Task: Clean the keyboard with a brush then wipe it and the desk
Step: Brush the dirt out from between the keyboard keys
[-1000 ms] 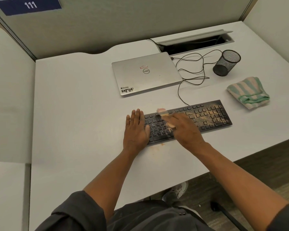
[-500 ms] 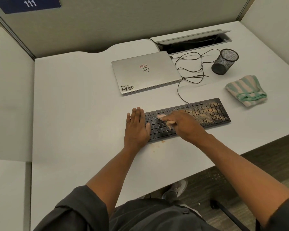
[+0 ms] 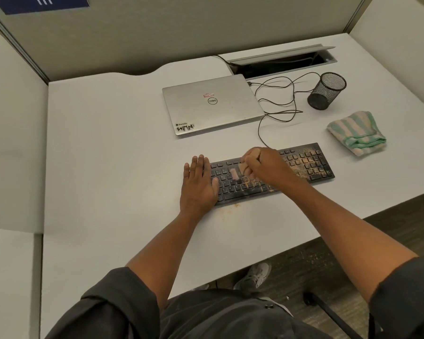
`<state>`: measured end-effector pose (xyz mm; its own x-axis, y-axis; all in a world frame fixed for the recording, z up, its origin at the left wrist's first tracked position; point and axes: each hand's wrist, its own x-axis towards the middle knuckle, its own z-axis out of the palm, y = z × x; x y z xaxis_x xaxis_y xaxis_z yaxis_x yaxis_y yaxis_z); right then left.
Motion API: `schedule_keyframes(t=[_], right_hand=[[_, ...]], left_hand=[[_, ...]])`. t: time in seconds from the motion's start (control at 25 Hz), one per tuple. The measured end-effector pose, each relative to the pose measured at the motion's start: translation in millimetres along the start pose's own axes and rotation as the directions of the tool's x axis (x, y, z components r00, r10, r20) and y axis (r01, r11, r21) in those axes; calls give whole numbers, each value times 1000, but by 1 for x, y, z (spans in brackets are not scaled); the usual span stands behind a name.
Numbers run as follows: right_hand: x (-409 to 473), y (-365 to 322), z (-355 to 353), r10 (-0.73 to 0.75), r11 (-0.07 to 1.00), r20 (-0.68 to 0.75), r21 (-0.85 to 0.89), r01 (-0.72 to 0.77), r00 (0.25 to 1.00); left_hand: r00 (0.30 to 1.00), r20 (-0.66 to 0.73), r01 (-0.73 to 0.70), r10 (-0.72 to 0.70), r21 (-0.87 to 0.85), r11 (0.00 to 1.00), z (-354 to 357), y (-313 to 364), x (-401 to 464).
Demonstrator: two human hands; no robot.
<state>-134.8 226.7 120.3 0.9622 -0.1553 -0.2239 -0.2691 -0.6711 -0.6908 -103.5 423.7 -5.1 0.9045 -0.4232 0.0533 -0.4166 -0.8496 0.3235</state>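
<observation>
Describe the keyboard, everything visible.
The keyboard is black, flat and full-size, lying slightly angled near the desk's front edge. Tan dust covers its right side and middle keys. The left hand rests flat on its left end; the right hand holds a brush on the keys. A thin black cable runs from behind it toward the laptop.

one keyboard (image 3: 306, 165), one brush (image 3: 245, 165), one laptop (image 3: 211, 104), one cloth (image 3: 356, 133)

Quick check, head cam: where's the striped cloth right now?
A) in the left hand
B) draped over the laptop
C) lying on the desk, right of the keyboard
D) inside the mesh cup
C: the striped cloth lies folded on the desk, apart from the keyboard's right end, with neither hand touching it.
</observation>
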Motion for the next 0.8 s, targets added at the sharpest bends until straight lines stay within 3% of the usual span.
schedule_keyframes(t=[0.12, 0.28, 0.48, 0.68, 0.8], right_hand=[[4, -4, -7, 54, 998, 9, 12, -54, 999], [11, -10, -2, 98, 972, -45, 220, -86, 994], [12, -15, -2, 103, 994, 83, -43, -100, 991], [12, -24, 11, 55, 998, -35, 23, -54, 998], [11, -18, 15, 90, 992, 53, -98, -85, 995]], left_hand=[[1000, -6, 2, -2, -5, 1000, 0, -1, 0], [1000, -2, -2, 2, 3, 1000, -1, -1, 0], [1000, -12, -5, 5, -1, 1000, 1, -1, -1], [1000, 8, 5, -5, 1, 1000, 1, -1, 0], [1000, 6, 7, -7, -4, 1000, 2, -2, 0]])
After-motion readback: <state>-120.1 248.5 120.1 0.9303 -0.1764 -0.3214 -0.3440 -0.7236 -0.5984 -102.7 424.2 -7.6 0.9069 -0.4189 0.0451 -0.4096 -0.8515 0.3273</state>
